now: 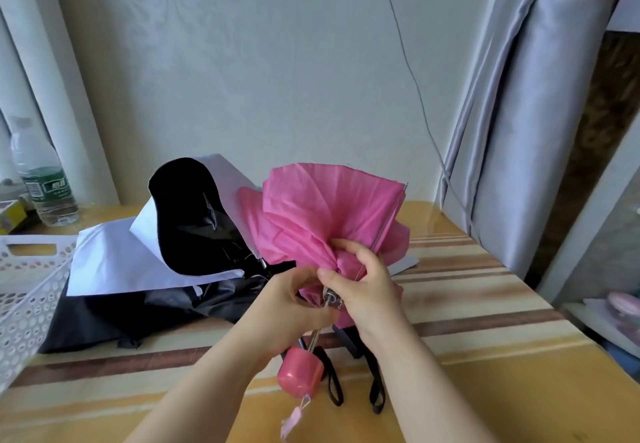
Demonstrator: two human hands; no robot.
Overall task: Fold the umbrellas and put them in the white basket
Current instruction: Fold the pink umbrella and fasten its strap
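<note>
Both hands gathering the pink umbrella (322,214) over the striped table (485,321).

Its shaft runs from the handle at 6 o'clock to the canopy at 12. The left hand (294,307) grips the shaft; the right hand (363,279) pinches bunched fabric. The white basket (27,290) sits at 9 o'clock.

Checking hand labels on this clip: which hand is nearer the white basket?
Left. The left hand holds the pink umbrella near its shaft, on the side toward the white basket at the table's left edge. The right hand grips the pink fabric farther right.
</note>
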